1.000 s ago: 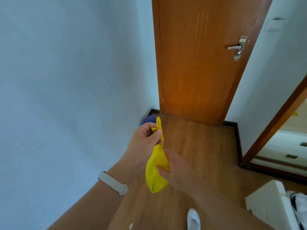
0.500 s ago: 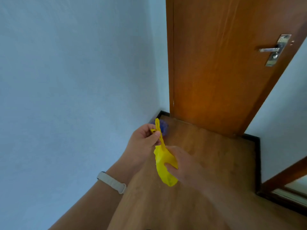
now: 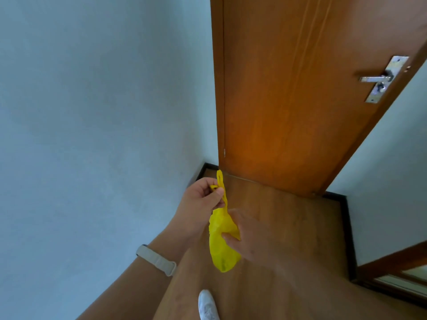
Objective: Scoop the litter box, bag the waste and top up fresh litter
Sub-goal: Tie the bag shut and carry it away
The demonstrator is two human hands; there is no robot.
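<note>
low in the centre of the frame the yellow bag point(image 3: 222, 252) hangs between both hands, with the left hand point(image 3: 202, 198) pinching its handles and the right hand point(image 3: 250, 239) gripping its belly, probably to seal the waste in.

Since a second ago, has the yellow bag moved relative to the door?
Yes: the yellow bag, held in the left hand and right hand, has come closer to the door, which now looks larger.

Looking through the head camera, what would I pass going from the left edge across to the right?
Pale wall → wristband → left hand → yellow bag, gripped by both hands → right hand → door handle.
</note>
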